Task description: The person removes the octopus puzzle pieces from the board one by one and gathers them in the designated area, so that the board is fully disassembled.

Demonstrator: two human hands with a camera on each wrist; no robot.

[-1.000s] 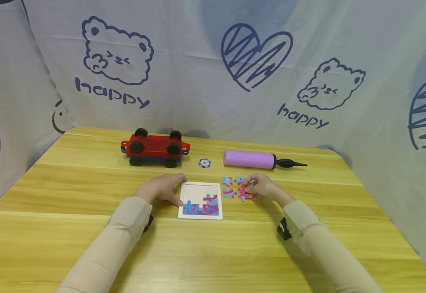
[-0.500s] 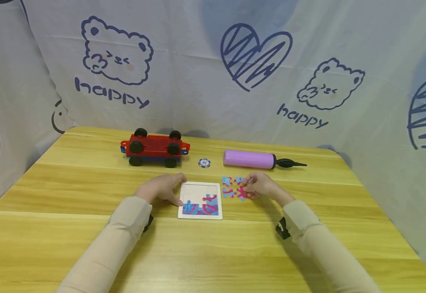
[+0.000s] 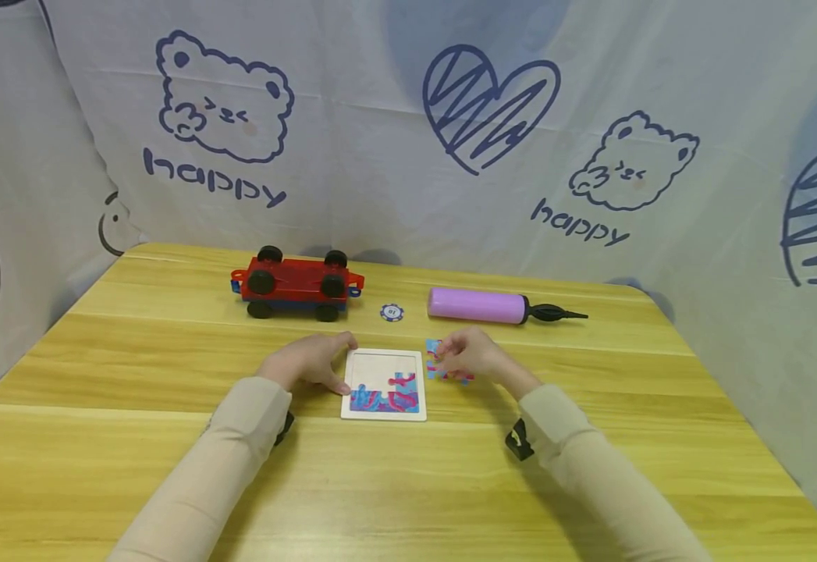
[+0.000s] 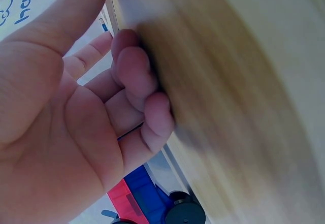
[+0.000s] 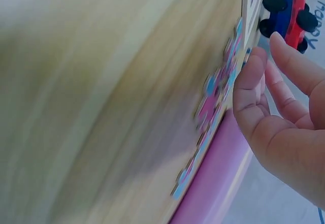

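In the head view a white square puzzle tray (image 3: 383, 416) lies on the table, its lower part filled with blue, purple and pink pieces. My left hand (image 3: 307, 361) holds the tray's left side, thumb and index finger at its edge. The left wrist view shows the other fingers (image 4: 134, 71) bent close to the wood. To the right of the tray, my right hand (image 3: 470, 353) hovers over loose jigsaw pieces (image 3: 436, 370) and partly covers them. Seen from the right wrist, its thumb and fingers (image 5: 249, 76) are apart with nothing visible between them, while the pieces (image 5: 208, 104) lie flat below.
Behind the tray lies a red and blue toy wagon (image 3: 296, 282), wheels showing upward. A poker chip (image 3: 392, 312) lies between it and a purple hand pump (image 3: 478, 305) with a black nozzle. A printed cloth (image 3: 359, 156) hangs behind the wooden table (image 3: 408, 492).
My right hand has moved left from the right-hand loose pieces and now hovers over the middle of the group. The left hand and the tray stay where they were.
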